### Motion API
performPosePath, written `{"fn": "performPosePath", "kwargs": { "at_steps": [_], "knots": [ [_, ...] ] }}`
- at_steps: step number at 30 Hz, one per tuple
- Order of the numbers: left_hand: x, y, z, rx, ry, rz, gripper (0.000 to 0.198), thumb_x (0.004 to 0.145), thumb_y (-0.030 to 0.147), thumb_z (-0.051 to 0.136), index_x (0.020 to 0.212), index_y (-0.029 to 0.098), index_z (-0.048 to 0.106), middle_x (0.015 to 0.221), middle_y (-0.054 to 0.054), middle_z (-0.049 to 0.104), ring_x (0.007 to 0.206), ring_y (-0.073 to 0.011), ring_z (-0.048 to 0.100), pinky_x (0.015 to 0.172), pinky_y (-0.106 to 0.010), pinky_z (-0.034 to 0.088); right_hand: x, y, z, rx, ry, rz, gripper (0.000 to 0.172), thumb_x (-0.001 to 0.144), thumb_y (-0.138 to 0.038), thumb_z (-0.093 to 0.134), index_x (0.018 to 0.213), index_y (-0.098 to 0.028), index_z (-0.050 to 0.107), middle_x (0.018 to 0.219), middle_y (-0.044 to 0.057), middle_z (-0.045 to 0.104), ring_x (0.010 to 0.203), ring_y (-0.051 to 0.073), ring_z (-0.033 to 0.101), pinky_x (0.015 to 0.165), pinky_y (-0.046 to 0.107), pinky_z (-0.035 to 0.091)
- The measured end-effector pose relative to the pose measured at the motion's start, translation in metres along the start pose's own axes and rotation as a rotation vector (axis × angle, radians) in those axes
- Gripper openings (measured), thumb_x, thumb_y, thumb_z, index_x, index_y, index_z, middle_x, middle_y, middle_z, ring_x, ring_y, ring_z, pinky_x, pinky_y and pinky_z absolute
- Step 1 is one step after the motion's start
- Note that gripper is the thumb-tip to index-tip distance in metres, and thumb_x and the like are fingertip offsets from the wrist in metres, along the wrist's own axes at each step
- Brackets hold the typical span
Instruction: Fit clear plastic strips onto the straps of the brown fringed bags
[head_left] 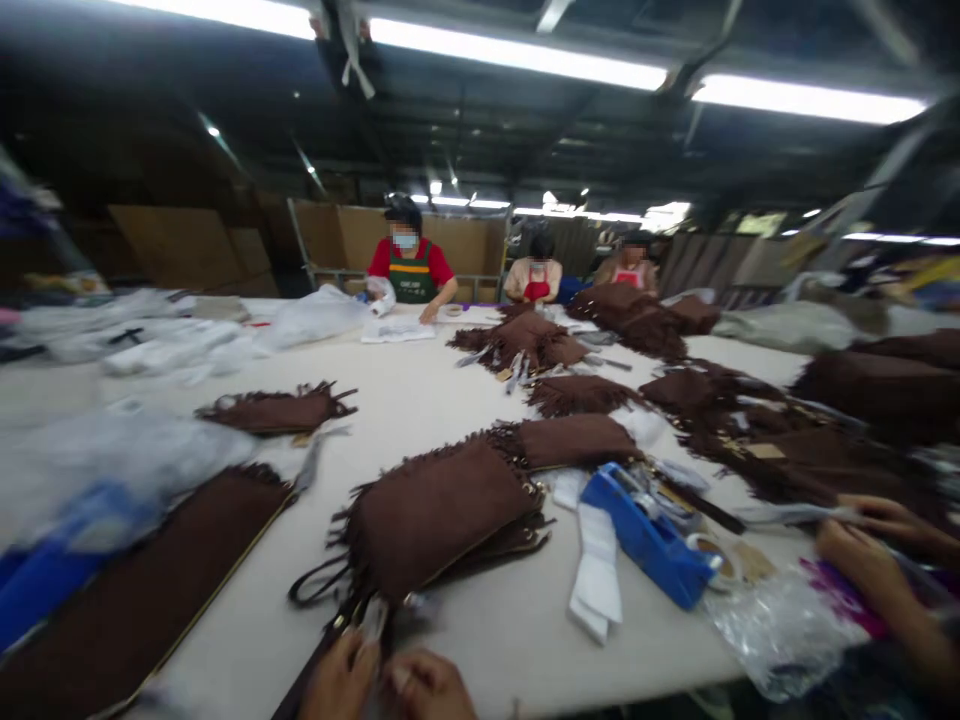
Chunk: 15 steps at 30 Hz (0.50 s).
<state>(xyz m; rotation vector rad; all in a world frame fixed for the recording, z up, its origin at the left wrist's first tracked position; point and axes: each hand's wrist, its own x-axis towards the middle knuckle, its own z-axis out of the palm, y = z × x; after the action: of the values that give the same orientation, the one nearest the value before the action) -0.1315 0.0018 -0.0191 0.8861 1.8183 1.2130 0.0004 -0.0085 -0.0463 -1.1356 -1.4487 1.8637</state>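
At the bottom of the head view, my left hand [341,675] is closed, its fingertips pinching a strip of translucent wrap [373,622] by a dark strap. Close beside it, my right hand [430,685] has its fingers curled together; what they hold is too blurred to make out. Just beyond both hands lies a brown fringed bag [442,510] with a gold-coloured zip edge. Its dark loop [319,585] rests on the table to the left. Another brown fringed bag [577,440] lies behind it.
A blue tape dispenser [649,540] and white folded strips [596,575] sit right on the white table [315,530]. A co-worker's hands [862,545] handle grey wrap at right. A large brown bag [150,600] lies left. Several brown bags [525,345] and co-workers are farther back.
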Motion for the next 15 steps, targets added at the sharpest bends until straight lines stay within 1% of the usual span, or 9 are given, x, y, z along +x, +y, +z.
{"fn": "performPosePath", "kwargs": {
  "at_steps": [1, 2, 3, 4, 6, 8, 12, 15],
  "knots": [
    [-0.012, -0.013, -0.014, 0.028, 0.035, -0.006, 0.026, 0.061, 0.047, 0.066, 0.054, 0.023, 0.058, 0.052, 0.001, 0.056, 0.061, -0.0239, 0.057, 0.055, -0.032, 0.043, -0.004, 0.010, 0.002, 0.042, -0.010, 0.052, 0.038, 0.087, -0.050, 0.056, 0.097, -0.015, 0.064, 0.085, 0.003, 0.066, 0.057, 0.010, 0.057, 0.048, 0.021, 0.045],
    [-0.020, -0.022, -0.022, 0.070, 0.078, 0.010, 0.026, 0.062, 0.044, 0.064, 0.052, 0.022, 0.055, 0.052, 0.002, 0.053, 0.059, -0.0202, 0.052, 0.055, -0.029, 0.039, -0.008, 0.019, 0.003, 0.087, -0.011, 0.098, 0.045, 0.082, -0.058, 0.058, 0.092, -0.014, 0.065, 0.079, 0.002, 0.065, 0.047, 0.007, 0.051, 0.041, 0.018, 0.037],
    [-0.025, -0.028, -0.026, 0.099, 0.092, 0.027, 0.025, 0.064, 0.041, 0.063, 0.052, 0.021, 0.052, 0.052, 0.003, 0.050, 0.058, -0.0179, 0.048, 0.055, -0.028, 0.036, -0.012, 0.026, 0.002, 0.137, 0.000, 0.134, 0.050, 0.075, -0.062, 0.062, 0.088, -0.014, 0.066, 0.075, 0.001, 0.065, 0.041, 0.005, 0.045, 0.037, 0.017, 0.031],
    [-0.025, -0.031, -0.027, 0.100, 0.089, 0.033, 0.024, 0.066, 0.038, 0.061, 0.053, 0.021, 0.052, 0.053, 0.003, 0.049, 0.058, -0.0167, 0.046, 0.055, -0.027, 0.033, -0.016, 0.031, -0.002, 0.173, 0.011, 0.154, 0.052, 0.069, -0.064, 0.065, 0.086, -0.014, 0.067, 0.073, 0.001, 0.066, 0.039, 0.004, 0.042, 0.036, 0.017, 0.028],
    [-0.022, -0.034, -0.025, 0.080, 0.075, 0.000, 0.022, 0.068, 0.036, 0.060, 0.054, 0.020, 0.054, 0.054, 0.003, 0.049, 0.058, -0.0159, 0.045, 0.055, -0.026, 0.031, -0.023, 0.033, -0.016, 0.197, 0.028, 0.160, 0.051, 0.064, -0.061, 0.069, 0.084, -0.015, 0.068, 0.072, 0.003, 0.066, 0.040, 0.005, 0.043, 0.036, 0.017, 0.029],
    [-0.019, -0.032, -0.023, 0.055, 0.048, -0.027, 0.023, 0.070, 0.037, 0.061, 0.057, 0.018, 0.058, 0.054, 0.002, 0.052, 0.058, -0.0156, 0.047, 0.054, -0.025, 0.031, -0.029, 0.026, -0.037, 0.169, 0.051, 0.141, 0.047, 0.064, -0.058, 0.070, 0.083, -0.015, 0.069, 0.071, 0.003, 0.067, 0.042, 0.007, 0.046, 0.038, 0.018, 0.032],
    [-0.021, -0.030, -0.026, -0.079, -0.049, -0.066, 0.027, 0.074, 0.040, 0.061, 0.073, 0.014, 0.068, 0.064, -0.002, 0.065, 0.061, -0.0165, 0.056, 0.059, -0.025, 0.038, -0.026, -0.008, -0.081, 0.144, 0.220, 0.044, 0.042, 0.064, -0.051, 0.073, 0.087, -0.016, 0.071, 0.073, 0.005, 0.069, 0.047, 0.010, 0.050, 0.040, 0.020, 0.036],
    [-0.022, -0.028, -0.027, -0.192, -0.068, -0.119, 0.034, 0.074, 0.044, 0.063, 0.082, 0.012, 0.071, 0.071, -0.005, 0.070, 0.063, -0.0168, 0.060, 0.060, -0.026, 0.041, -0.011, -0.034, -0.099, 0.202, 0.317, 0.026, 0.043, 0.068, -0.048, 0.072, 0.095, -0.015, 0.069, 0.083, 0.009, 0.071, 0.052, 0.011, 0.053, 0.044, 0.022, 0.040]
  ]
}}
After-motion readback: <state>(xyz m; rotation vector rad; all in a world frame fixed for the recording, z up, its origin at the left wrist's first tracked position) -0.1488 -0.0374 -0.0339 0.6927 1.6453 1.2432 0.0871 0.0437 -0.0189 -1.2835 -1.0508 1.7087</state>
